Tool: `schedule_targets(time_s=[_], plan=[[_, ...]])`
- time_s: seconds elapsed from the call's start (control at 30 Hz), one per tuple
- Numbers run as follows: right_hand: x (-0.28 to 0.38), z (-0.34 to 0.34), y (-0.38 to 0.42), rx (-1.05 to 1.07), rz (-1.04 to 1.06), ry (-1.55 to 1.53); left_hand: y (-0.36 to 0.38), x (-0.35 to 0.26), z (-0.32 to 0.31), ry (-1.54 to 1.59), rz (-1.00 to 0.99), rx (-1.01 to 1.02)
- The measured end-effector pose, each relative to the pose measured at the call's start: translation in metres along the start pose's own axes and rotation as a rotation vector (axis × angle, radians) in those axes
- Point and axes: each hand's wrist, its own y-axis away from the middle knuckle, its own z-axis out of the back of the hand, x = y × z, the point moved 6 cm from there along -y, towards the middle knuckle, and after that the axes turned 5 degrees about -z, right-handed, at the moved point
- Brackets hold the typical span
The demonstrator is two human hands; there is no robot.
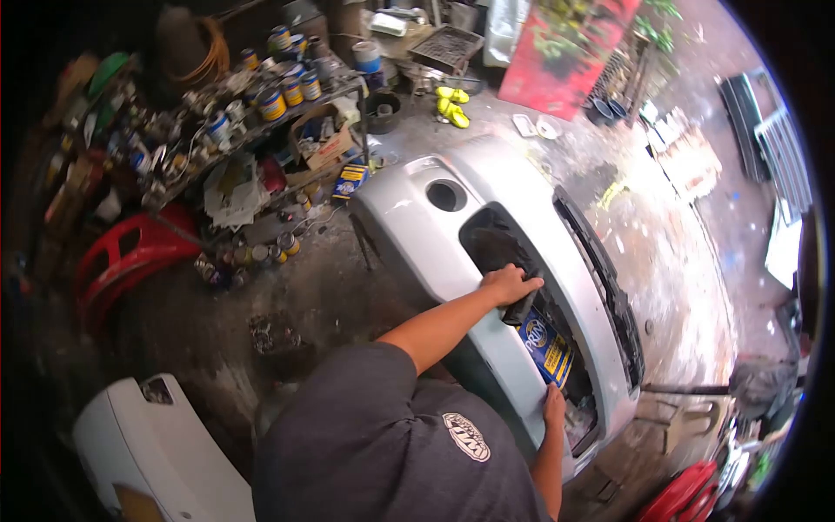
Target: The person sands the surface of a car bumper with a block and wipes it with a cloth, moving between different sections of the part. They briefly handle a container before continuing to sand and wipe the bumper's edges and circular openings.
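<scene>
Left hand (510, 284) clamped on dark cloth (500, 248), pressed to silver plastic car bumper (409, 217) (long axis running diagonally); right hand (554, 407) grips its lower edge, nearer the body.

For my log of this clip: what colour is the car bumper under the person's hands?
Silver-grey, with a dark grille opening; the car bumper shows in the head view.

Workshop floor and shelf around the silver bumper

We see a stained concrete floor (661, 261) carrying the silver bumper (409, 217). Just left of the bumper stands a cluttered metal shelf (261, 130) loaded with paint cans (274, 104) and a cardboard box (323, 143). Beyond the bumper lie yellow slippers (452, 104); below-left of it rests a white bumper (148, 444), and farther left a red panel (122, 257).
</scene>
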Motion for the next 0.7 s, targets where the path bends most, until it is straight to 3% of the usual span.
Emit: schedule_targets(time_s=[0.03,0.07,0.17,0.37,0.7], plan=[[0.020,-0.004,0.006,-0.018,0.045,-0.055,-0.002,-0.001,-0.002,-0.031,0.015,0.034],[0.026,-0.003,0.008,0.001,-0.095,0.097,-0.001,0.000,-0.006,-0.064,0.028,0.076],[0.041,-0.001,0.007,-0.018,-0.110,0.153,0.004,-0.003,0.001,-0.070,0.014,0.083],[0.053,0.000,0.010,-0.023,0.037,0.113,0.012,0.002,0.015,-0.076,0.045,0.036],[0.042,-0.008,0.009,-0.068,0.066,0.128,0.012,0.004,-0.005,-0.145,0.020,-0.052]])
